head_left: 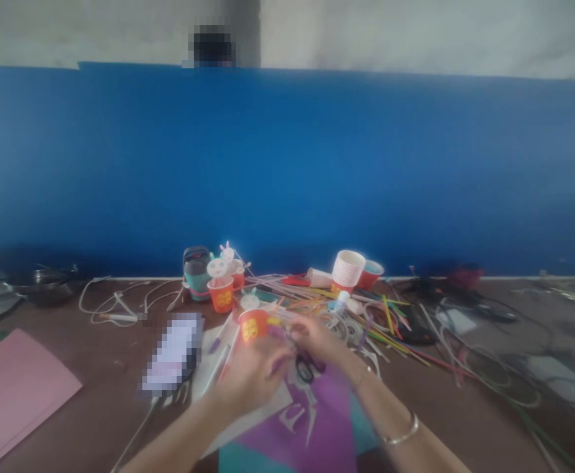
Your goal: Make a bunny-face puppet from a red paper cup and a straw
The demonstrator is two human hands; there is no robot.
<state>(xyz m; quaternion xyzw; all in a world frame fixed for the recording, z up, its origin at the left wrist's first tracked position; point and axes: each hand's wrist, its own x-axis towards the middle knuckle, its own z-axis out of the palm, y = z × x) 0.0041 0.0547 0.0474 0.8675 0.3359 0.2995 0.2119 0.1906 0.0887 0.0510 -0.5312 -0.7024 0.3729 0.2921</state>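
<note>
My left hand (258,371) and my right hand (317,338) are close together over the middle of the table, fingers curled inward. A little purple shows between them, but blur hides what either hand grips. Just below my right hand are the dark handles of scissors (305,369). Purple paper (324,420) lies beneath, with white cut scraps (292,417) on it and teal paper (253,453) underneath. Right behind my left hand stands a red paper cup (253,324) with yellow marks, a pale round cutout (250,300) above its rim.
Farther back are red cups (221,294) with animal-face cutouts, a teal container (197,274) and stacked paper cups (348,268). Colored sticks (390,315) and tape rolls (351,328) clutter the right. A phone (173,351) and pink paper (16,401) lie left. A blue partition (287,164) rises behind.
</note>
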